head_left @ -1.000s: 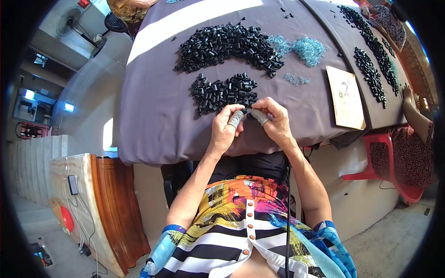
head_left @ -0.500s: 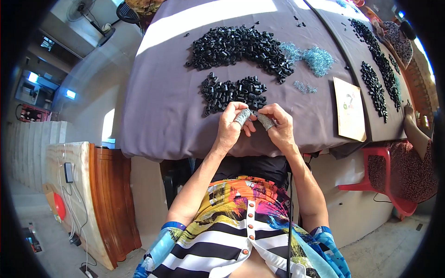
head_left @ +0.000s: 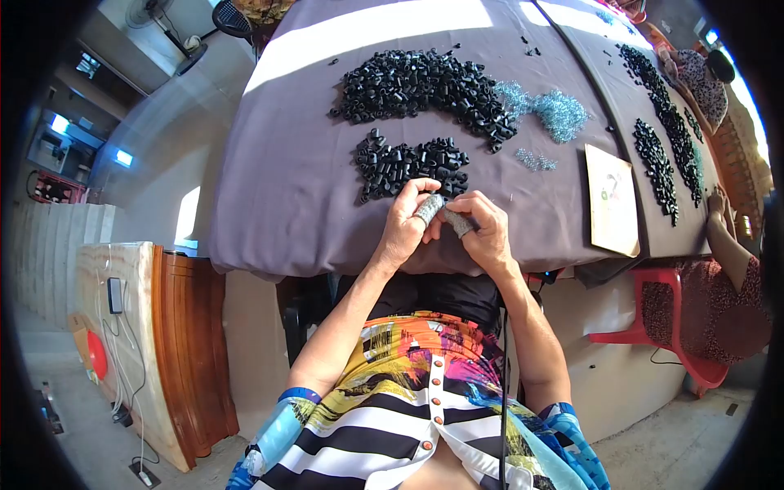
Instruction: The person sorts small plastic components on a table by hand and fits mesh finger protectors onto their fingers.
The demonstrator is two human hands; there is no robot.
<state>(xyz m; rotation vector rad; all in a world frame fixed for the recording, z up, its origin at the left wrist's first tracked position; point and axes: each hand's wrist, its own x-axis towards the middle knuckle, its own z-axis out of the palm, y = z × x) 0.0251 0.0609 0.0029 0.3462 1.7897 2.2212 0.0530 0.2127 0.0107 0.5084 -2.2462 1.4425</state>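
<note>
My left hand and my right hand meet just above the table's near side, thumbs tip to tip. Both are closed in a pinch, with grey wrapping around each thumb. Whatever sits between the fingertips is tiny and mostly covered; a dark bit shows there, too small to name. Directly beyond the fingers lies a smaller heap of short black tube-like pieces. Farther back spreads a larger heap of the same black pieces. To its right is a pile of small bluish, shiny wire pieces that look like springs.
A purple-grey cloth covers the table. On the right lies a printed card. Past a dark seam are more black heaps, another person's hand and a red plastic chair. A wooden cabinet stands at left.
My right hand has shifted slightly left, and its thumb now presses closer to my left thumb. My left hand stays nearly in place. The camera view has moved a little.
</note>
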